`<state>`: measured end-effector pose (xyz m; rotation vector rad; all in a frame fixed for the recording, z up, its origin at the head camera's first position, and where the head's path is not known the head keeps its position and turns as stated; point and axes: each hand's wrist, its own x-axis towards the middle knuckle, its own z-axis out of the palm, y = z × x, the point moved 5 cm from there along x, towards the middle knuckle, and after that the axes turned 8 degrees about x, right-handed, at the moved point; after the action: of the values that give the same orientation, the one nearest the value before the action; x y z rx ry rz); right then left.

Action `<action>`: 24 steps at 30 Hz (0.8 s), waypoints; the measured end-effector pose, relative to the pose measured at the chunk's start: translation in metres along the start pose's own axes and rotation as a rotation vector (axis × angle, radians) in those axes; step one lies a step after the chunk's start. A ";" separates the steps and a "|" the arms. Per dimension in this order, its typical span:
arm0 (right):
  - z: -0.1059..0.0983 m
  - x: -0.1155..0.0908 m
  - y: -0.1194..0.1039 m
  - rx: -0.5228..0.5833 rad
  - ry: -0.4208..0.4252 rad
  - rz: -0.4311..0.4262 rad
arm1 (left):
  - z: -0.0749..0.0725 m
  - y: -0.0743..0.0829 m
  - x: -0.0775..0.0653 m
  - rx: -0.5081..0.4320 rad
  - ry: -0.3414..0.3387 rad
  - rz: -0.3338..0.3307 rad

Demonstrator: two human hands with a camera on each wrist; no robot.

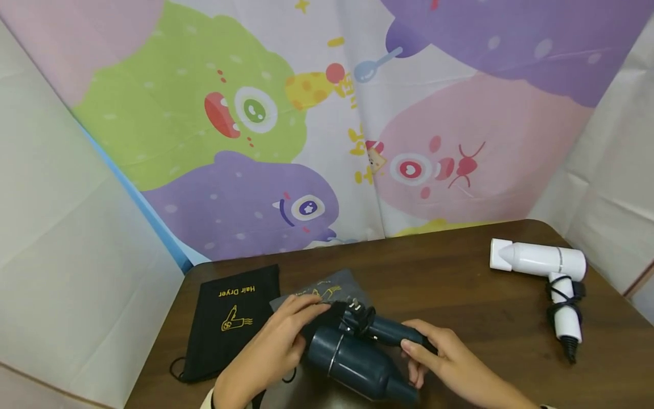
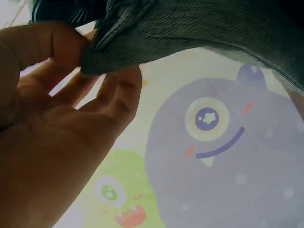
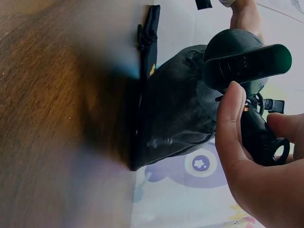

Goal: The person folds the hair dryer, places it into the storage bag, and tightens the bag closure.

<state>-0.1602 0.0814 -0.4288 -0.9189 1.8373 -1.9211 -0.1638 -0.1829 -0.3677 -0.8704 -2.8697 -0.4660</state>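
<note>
A dark blue hair dryer lies tilted in front of me, its cord wrapped at the handle and its plug prongs showing. My right hand grips it by the handle; the right wrist view shows the flat nozzle close above the fingers. With my left hand, I pinch the edge of a dark drawstring bag between thumb and fingers. That bag stands partly raised behind the dryer's rear end, with yellow print on its side. The dryer hides part of the bag in the head view.
Flat on the brown table at the left lies a black "Hair Dryer" bag with a cord loop. A white hair dryer, its cord wound round the handle, lies at the right. Behind the table hangs a cartoon-printed cloth.
</note>
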 end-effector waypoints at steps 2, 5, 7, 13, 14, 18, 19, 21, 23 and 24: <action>-0.002 0.000 0.000 0.015 0.009 0.018 | -0.001 0.000 -0.001 -0.006 -0.036 -0.016; -0.006 0.001 0.000 0.027 0.040 0.050 | -0.001 0.001 -0.002 -0.008 -0.053 -0.022; -0.007 0.001 0.000 0.036 0.060 0.070 | -0.002 0.001 -0.002 -0.005 -0.046 -0.025; -0.009 0.000 0.003 0.036 0.091 0.106 | -0.002 0.004 -0.001 0.041 -0.015 -0.025; -0.009 0.000 0.004 0.029 0.095 0.107 | -0.003 0.005 -0.001 0.047 -0.007 -0.025; -0.008 0.000 0.005 0.003 0.114 0.124 | -0.005 0.009 -0.002 0.061 0.042 -0.018; -0.008 0.001 0.005 -0.002 0.119 0.129 | -0.006 0.010 -0.002 0.066 0.053 -0.015; -0.007 0.001 0.005 -0.018 0.128 0.135 | -0.006 0.012 -0.002 0.072 0.066 -0.010; -0.006 0.001 0.004 -0.053 0.132 0.123 | -0.006 0.014 -0.003 0.081 0.069 -0.008; -0.004 0.001 0.003 -0.080 0.132 0.105 | -0.006 0.014 -0.003 0.081 0.070 -0.008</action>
<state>-0.1644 0.0837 -0.4314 -0.7190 2.0073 -1.8973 -0.1536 -0.1748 -0.3592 -0.8135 -2.8081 -0.3703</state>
